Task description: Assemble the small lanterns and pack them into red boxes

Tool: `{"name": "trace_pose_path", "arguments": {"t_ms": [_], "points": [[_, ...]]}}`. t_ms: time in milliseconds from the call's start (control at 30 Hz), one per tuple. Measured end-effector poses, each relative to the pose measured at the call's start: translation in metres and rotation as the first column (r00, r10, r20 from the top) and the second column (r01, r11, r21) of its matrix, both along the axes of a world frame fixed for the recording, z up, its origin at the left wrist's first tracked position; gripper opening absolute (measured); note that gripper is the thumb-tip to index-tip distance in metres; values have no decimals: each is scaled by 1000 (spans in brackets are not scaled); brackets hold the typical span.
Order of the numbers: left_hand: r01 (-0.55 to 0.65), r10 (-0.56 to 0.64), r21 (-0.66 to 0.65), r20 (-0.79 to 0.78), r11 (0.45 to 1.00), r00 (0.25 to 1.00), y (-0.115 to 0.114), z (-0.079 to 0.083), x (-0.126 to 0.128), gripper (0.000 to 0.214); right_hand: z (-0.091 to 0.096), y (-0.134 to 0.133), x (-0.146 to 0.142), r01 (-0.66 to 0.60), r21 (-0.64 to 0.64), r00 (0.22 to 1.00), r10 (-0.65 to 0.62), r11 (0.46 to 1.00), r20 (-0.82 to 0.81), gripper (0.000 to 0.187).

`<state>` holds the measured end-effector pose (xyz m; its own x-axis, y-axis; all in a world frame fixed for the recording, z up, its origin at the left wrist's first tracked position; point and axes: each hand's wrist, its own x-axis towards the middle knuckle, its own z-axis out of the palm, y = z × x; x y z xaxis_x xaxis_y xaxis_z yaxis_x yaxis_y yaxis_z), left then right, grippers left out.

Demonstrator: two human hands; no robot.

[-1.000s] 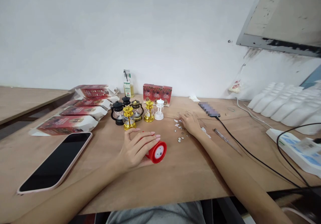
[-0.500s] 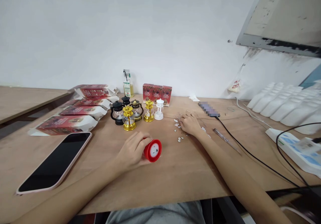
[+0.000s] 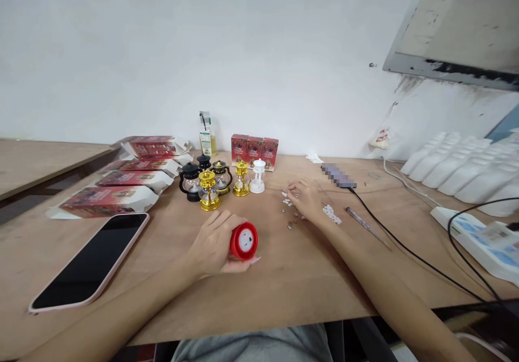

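Observation:
My left hand (image 3: pixel 214 243) is wrapped round a small red lantern (image 3: pixel 244 241). Its round base faces me, showing a white disc with dark slots; the rest is hidden by the fingers. To the right, my right hand (image 3: pixel 306 197) hovers low over the table, thumb and fingertips drawn together in a pinch; whatever sits between them is too small to make out. Around it lie small white tabs (image 3: pixel 332 214), several button cells (image 3: pixel 290 225) and thin wires (image 3: pixel 325 193). Beyond my left hand stand gold lanterns (image 3: pixel 210 192), black lanterns (image 3: pixel 190 182) and a white lantern (image 3: pixel 258 177).
Red boxes (image 3: pixel 109 200) lie at the left, and smaller ones (image 3: pixel 254 151) stand by the wall. A phone (image 3: pixel 93 259) lies front left. On the right are a screwdriver (image 3: pixel 367 227), a cabled phone (image 3: pixel 339 176), a power strip (image 3: pixel 478 243) and white bottles (image 3: pixel 454 173).
My left hand has shifted slightly left and turned the red lantern a little. My right hand has lifted and drawn its fingertips together, uncovering more white tabs beside it.

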<state>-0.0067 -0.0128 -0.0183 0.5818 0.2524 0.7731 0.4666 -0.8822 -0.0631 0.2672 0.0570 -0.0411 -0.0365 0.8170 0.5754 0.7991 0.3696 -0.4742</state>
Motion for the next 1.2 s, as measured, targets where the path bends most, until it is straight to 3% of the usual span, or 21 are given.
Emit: {"name": "trace_pose_path", "arguments": {"t_ms": [100, 233, 267, 400, 500, 667, 767, 967, 1200], "points": [[-14, 14, 3, 31, 1000, 999, 0, 0, -1, 50, 3, -11, -19, -58, -47, 963, 44, 997, -265, 21], [-103, 103, 10, 40, 995, 994, 0, -3, -2, 64, 11, -33, -48, -194, -121, 851, 106, 974, -514, 26], [-147, 146, 15, 49, 989, 988, 0, -3, -2, 68, 14, -39, -54, -253, -144, 795, 121, 957, -594, 24], [-305, 294, 64, 135, 950, 946, 5, -5, -3, 62, 26, -59, -72, -524, -163, 412, 81, 836, -908, 19], [-329, 305, 76, 224, 941, 925, 13, -6, -5, 41, 29, -69, -82, -595, -121, 289, 71, 795, -955, 18], [-198, 216, -95, 252, 976, 943, 16, -13, -3, 31, 22, -81, -100, -639, -114, 288, 100, 761, -952, 15], [-227, 258, -163, 209, 960, 943, 14, -18, -1, 29, 18, -85, -109, -624, -87, 290, 127, 777, -948, 13], [-282, 313, -179, 183, 943, 932, 14, -21, 0, 25, 17, -89, -120, -497, -32, 324, 151, 867, -934, 12], [-335, 354, -134, 161, 933, 921, 14, -23, 0, 23, 12, -91, -128, -455, -7, 326, 160, 890, -932, 9]]}}
